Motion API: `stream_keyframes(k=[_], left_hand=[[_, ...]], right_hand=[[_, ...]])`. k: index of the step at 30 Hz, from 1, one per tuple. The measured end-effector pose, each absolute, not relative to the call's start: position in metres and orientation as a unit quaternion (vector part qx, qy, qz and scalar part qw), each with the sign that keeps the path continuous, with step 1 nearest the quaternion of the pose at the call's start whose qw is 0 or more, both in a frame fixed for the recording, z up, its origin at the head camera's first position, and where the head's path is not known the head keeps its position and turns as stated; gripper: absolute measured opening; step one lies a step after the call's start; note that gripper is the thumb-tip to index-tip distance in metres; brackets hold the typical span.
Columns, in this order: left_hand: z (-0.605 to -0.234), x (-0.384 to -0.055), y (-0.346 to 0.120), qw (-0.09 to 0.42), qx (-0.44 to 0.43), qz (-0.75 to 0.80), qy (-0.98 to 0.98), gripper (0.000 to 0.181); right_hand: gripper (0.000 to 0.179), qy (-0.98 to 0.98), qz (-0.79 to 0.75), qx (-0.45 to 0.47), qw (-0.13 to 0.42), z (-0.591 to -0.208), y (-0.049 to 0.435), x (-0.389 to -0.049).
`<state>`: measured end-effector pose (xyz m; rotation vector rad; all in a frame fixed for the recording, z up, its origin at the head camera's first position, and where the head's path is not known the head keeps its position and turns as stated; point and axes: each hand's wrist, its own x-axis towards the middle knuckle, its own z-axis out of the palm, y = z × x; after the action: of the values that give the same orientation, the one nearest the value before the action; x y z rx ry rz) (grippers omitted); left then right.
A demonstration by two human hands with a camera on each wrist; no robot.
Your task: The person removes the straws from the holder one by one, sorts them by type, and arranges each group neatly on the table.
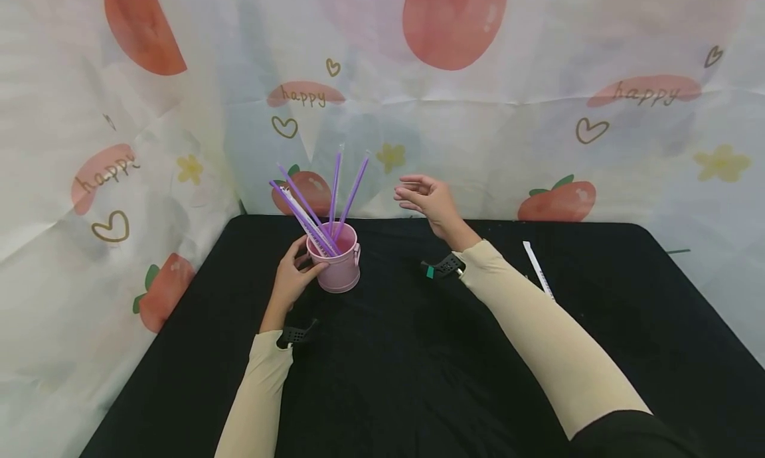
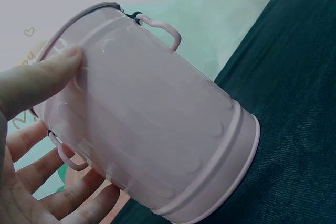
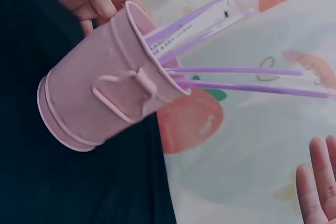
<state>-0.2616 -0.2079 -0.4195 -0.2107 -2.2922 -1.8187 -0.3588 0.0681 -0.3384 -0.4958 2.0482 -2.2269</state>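
A pink metal bucket (image 1: 339, 272) with small side handles stands on the black tablecloth. My left hand (image 1: 293, 275) holds it at its left side, the thumb (image 2: 60, 69) pressed against the wall just below the rim and the other fingers around the far side. Several purple straws (image 1: 352, 196), some in clear wrappers, lean out of the bucket, along with a white printed strip (image 3: 194, 27). To the right of the bucket, my right hand (image 1: 433, 202) hovers above the table with nothing in it, its fingers loosely extended.
Another thin white strip (image 1: 538, 269) lies on the black table (image 1: 406, 365) to the right, partly hidden by the right sleeve (image 1: 538, 332). A printed curtain (image 1: 370, 33) hangs behind the table and along its left side.
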Motion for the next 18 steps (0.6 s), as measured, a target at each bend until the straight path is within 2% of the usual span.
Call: stream_keyframes(k=[18], left_hand=[[-0.420,-0.263,-0.207,0.108,-0.066,-0.619,-0.775,0.068]], right_hand=[[0.041,0.615,-0.777,-0.125,0.055,-0.360,0.007,-0.365]])
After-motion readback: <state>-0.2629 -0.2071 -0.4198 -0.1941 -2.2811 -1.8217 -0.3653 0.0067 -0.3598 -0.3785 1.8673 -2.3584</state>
